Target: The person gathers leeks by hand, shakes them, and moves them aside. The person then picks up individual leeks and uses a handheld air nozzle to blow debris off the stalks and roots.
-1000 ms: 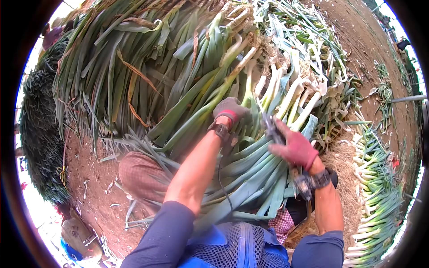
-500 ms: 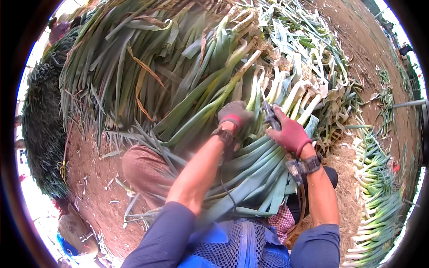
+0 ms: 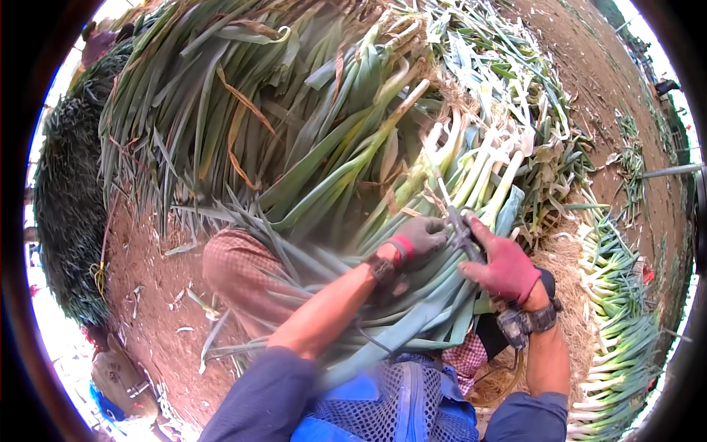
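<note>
My gloved left hand (image 3: 423, 239) is closed over the green leaves of the leeks (image 3: 412, 280) lying across my lap; whatever sits between its fingers is hard to make out. In a red glove, my right hand (image 3: 501, 261) is wrapped round a dark air nozzle (image 3: 464, 234) with a thin metal tip pointing up and left at the leek stalks. White stalks (image 3: 482, 173) with roots lie just beyond both hands, pointing away from me. Wristbands are on both wrists.
A large pile of untrimmed leeks (image 3: 221, 103) fills the upper left. Leeks with white stems lie in a row (image 3: 611, 324) at the right. Root scraps (image 3: 563, 280) and brown soil (image 3: 155, 309) show around. A person (image 3: 99, 44) is at the far upper left.
Both hands have moved down toward my body, and the nozzle has come with my right hand. My left hand has shifted from beside the stalks onto the leaves.
</note>
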